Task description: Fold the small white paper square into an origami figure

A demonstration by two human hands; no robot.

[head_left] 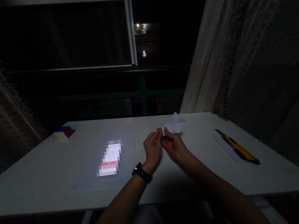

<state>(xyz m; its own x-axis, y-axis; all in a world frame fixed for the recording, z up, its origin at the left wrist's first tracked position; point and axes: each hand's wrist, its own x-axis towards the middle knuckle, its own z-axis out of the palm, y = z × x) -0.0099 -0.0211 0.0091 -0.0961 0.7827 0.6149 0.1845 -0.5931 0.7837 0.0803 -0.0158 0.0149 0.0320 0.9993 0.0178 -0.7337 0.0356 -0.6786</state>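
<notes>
A folded piece of white paper [175, 124] with pointed corners is held a little above the white table [197, 179]. My left hand [153, 146], with a dark watch on its wrist, pinches the near left end of the paper between thumb and fingers. Close against it, my right hand [173, 144] grips the same end, its thumb on top and the other fingers curled underneath. The fingertips of both hands meet there, so the exact fold between them is hidden.
On the left, a bright blurred-out phone [110, 158] lies on a pale sheet [87, 181]. A red, white and blue block [64, 132] sits at the far left corner. To the right lies a yellow and black utility knife [239, 148] beside a thin white strip [225, 147]. Curtains [202, 53] hang behind.
</notes>
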